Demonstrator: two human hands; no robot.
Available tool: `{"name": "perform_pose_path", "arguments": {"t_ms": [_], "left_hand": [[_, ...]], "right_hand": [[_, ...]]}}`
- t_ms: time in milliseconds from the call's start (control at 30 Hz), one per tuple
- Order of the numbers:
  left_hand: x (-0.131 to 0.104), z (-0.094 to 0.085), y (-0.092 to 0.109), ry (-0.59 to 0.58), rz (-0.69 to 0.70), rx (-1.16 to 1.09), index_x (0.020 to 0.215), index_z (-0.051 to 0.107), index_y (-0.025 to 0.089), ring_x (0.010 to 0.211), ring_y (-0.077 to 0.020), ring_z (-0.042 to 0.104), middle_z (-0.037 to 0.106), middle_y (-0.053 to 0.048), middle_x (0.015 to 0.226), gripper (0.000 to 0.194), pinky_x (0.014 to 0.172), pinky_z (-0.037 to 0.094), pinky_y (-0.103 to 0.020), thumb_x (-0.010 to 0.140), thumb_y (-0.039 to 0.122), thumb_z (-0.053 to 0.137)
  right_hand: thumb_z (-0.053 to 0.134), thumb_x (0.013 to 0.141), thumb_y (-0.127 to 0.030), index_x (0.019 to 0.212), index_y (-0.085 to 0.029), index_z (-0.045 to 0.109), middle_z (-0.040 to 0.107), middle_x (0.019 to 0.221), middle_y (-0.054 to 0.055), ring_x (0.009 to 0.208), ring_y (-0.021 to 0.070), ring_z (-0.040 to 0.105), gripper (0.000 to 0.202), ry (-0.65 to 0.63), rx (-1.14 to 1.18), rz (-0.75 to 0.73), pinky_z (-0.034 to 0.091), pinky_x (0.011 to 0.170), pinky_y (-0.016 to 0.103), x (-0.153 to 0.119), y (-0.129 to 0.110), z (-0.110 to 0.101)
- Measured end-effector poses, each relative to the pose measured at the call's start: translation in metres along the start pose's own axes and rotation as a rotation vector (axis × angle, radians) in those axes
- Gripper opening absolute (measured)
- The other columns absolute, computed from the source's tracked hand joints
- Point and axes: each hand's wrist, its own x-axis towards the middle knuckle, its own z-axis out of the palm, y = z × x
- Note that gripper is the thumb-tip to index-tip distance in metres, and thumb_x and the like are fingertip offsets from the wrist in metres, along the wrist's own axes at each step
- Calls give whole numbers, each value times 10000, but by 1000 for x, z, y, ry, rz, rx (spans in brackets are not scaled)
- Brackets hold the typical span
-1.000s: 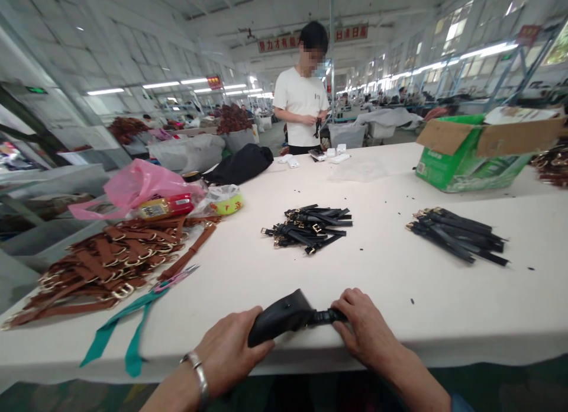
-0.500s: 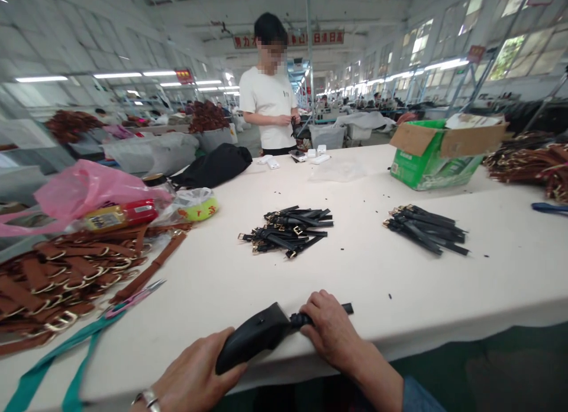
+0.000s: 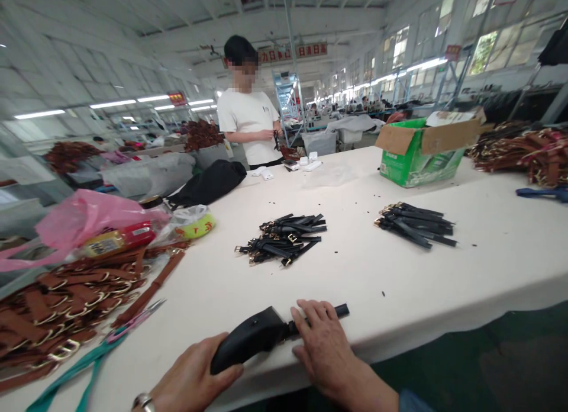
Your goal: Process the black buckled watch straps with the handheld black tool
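Observation:
My left hand (image 3: 195,367) is wrapped around a black, curved piece (image 3: 251,338) with a wide squared end and a small round stud on top; its exact kind I cannot make out. A narrow black strap (image 3: 342,310) runs from that end to the right along the table's front edge. My right hand (image 3: 323,341) lies over the strap with fingers stretched out and slightly apart, covering its middle. Farther back lie two piles of black buckled straps, one pile (image 3: 284,239) in the centre and the other pile (image 3: 415,224) to the right.
Brown buckled straps (image 3: 89,293) heap up at left, beside pink-handled scissors (image 3: 137,320) with a teal ribbon (image 3: 75,367). A green carton (image 3: 421,151) stands at back right. A person (image 3: 248,116) stands across the white table (image 3: 426,335). Small black bits dot the cloth.
My right hand's fingers have gone from curled around the strap to stretched out over it. The black curved piece stays in my left hand. The camera view has shifted and tilted slightly.

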Motion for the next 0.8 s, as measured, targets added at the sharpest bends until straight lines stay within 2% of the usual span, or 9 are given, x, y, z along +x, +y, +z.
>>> {"name": "perform_pose_path", "arguments": {"t_ms": [100, 167, 300, 400, 467, 567, 733, 800], "left_hand": [[7, -13, 16, -39, 37, 0, 902, 553, 192, 382, -121, 510, 595, 25, 599, 396, 343, 340, -201, 685, 505, 447], [12, -20, 39, -43, 82, 38, 894, 554, 199, 372, -112, 503, 602, 20, 618, 379, 336, 328, -196, 683, 498, 458], [27, -22, 100, -129, 257, 161, 785, 597, 198, 444, -111, 536, 637, -4, 668, 308, 402, 362, -191, 635, 458, 525], [38, -12, 133, -164, 317, 258, 775, 612, 188, 513, -136, 568, 644, -19, 652, 347, 456, 391, -206, 618, 487, 534], [46, -4, 142, -195, 339, 328, 775, 614, 187, 543, -149, 580, 642, -24, 643, 336, 479, 399, -218, 610, 471, 542], [55, 10, 142, -226, 351, 420, 791, 609, 196, 572, -161, 584, 637, -27, 665, 322, 492, 401, -231, 602, 447, 541], [60, 33, 141, -97, 363, 498, 827, 596, 213, 699, -209, 587, 635, -50, 780, 344, 566, 421, -281, 611, 469, 513], [61, 38, 142, -88, 367, 496, 831, 595, 220, 721, -219, 586, 636, -51, 790, 340, 588, 426, -294, 619, 470, 506]], "right_hand": [[464, 802, -411, 1335, -161, 211, 310, 1361, 94, 1223, 255, 256, 641, 4, -7, -50, 124, 1020, 400, -16, -3, 12], [460, 808, -394, 1340, -146, 193, 293, 1373, 88, 1243, 247, 234, 645, 12, -12, -70, 118, 1035, 378, -21, -3, 19], [461, 819, -358, 1269, -153, 341, 441, 1269, 79, 1170, 237, 345, 509, 63, -29, -63, 178, 1030, 353, -20, -2, 25], [482, 808, -356, 1204, -170, 412, 520, 1166, 76, 1097, 244, 413, 443, 69, -24, -51, 253, 991, 366, -18, -2, 24], [488, 804, -369, 1203, -179, 406, 526, 1155, 73, 1073, 246, 432, 449, 61, 1, -47, 291, 961, 371, -18, -2, 22], [519, 788, -339, 1206, -182, 396, 531, 1152, 70, 1045, 246, 454, 463, 61, 30, -64, 321, 930, 369, -18, -1, 22], [506, 792, -338, 1221, -178, 390, 512, 1192, 73, 1070, 248, 437, 472, 100, 70, -57, 317, 934, 373, -21, 1, 30], [475, 810, -349, 1241, -186, 372, 516, 1189, 66, 1081, 236, 430, 472, 112, 99, -52, 303, 951, 369, -23, 1, 30]]}}
